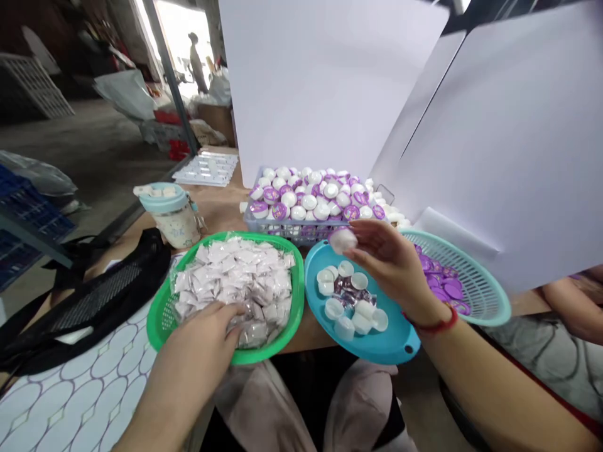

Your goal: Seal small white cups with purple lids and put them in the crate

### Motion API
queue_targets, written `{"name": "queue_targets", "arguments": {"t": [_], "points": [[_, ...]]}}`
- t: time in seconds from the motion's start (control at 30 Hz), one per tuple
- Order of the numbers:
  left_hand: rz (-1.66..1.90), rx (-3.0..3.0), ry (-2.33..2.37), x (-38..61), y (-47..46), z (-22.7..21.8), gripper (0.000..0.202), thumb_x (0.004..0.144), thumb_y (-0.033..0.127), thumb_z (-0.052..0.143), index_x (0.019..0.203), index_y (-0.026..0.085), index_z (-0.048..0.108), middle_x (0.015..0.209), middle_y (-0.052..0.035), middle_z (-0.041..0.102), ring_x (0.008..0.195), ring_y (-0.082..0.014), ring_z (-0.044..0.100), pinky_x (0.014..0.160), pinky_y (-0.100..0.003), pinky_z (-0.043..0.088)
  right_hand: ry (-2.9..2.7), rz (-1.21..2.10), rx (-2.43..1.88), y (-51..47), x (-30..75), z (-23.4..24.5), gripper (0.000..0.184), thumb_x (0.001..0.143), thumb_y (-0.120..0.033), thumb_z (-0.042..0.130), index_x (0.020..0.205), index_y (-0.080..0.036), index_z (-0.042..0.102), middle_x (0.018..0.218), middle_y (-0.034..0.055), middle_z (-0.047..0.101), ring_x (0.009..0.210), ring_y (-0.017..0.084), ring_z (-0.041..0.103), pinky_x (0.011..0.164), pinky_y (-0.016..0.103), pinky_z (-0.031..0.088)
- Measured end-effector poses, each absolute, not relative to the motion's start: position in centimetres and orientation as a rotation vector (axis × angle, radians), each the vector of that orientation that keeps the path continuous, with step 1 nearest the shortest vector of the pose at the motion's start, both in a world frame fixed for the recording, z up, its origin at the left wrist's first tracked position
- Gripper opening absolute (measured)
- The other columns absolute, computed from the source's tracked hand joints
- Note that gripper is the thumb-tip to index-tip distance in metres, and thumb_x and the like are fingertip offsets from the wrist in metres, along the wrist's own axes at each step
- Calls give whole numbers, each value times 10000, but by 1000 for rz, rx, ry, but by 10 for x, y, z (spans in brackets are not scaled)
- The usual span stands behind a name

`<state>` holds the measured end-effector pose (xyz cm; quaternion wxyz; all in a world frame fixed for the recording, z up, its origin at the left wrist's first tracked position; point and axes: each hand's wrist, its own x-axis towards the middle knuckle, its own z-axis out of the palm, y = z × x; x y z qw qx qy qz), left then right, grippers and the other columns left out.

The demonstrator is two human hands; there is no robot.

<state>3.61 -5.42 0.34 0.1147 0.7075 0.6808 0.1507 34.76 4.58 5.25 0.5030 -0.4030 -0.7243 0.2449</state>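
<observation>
My right hand (391,263) hangs over a round blue tray (320,276) and pinches a white plastic cup (342,240) at its fingertips. A red cord circles that wrist. On the tray lie several white cups and lids around a heap of dark foil sachets (351,290). My left hand (202,333) rests at the near edge of a green basket (294,301), its fingers among a mound of small white sachets (230,282). Whether those fingers hold a sachet is hidden. Behind both hands, a grey-blue crate (301,233) brims with white capsules, many with purple tops.
A teal basket (475,276) of purple lids sits at right, beside a co-worker's forearm (575,301). White boards (325,81) stand behind the crate. A teal-lidded jar (169,216) and black bag (89,295) lie at left. A person (198,63) stands far back.
</observation>
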Motion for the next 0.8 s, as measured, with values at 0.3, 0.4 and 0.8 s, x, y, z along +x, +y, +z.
{"name": "queue_targets", "arguments": {"t": [0.3,0.4,0.8], "points": [[28,1770,2032,25,-22,10,371,794,182,657,1107,264,837,1138,-137,851,1081,-374,781,847,-410,522,-1745,270,-1435,216,326,96,407,918,-249,626,1292,-139,742,1282,168,756,1092,275,735,1059,449,569],[-14,1729,2032,27,-20,6,357,716,111,693,998,271,843,1066,-111,859,1010,-350,789,779,-376,493,-1727,285,-1460,246,313,98,409,936,-218,559,1309,-155,715,1265,133,777,1120,233,737,1037,386,573],[44,1783,2074,25,-10,4,471,710,-21,589,1083,212,759,1074,-120,826,1030,-303,765,793,-327,472,-2134,196,-1506,281,256,99,300,1062,-317,631,1307,-164,710,1304,109,757,1219,241,710,1100,470,531]]}}
